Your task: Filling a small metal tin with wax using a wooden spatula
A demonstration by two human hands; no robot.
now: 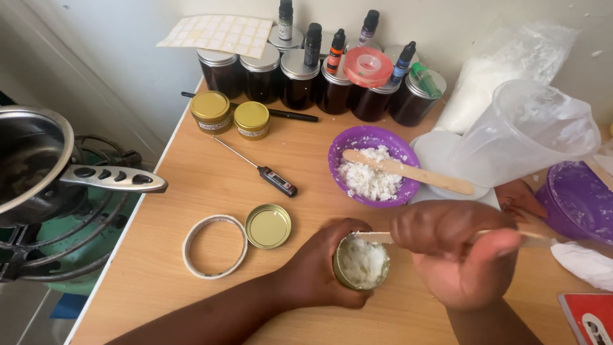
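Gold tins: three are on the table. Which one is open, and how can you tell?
The tin in the left hand: lidless, white flakes showing. The two near the jars keep their lids.

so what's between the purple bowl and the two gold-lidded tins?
Head view: a probe thermometer lies on the table between the purple bowl and the gold-lidded tins.

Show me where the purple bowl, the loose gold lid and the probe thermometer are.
purple bowl (343,145): head view, on its left rim.
loose gold lid (268,226): head view, on its centre.
probe thermometer (277,181): head view, on its black handle.
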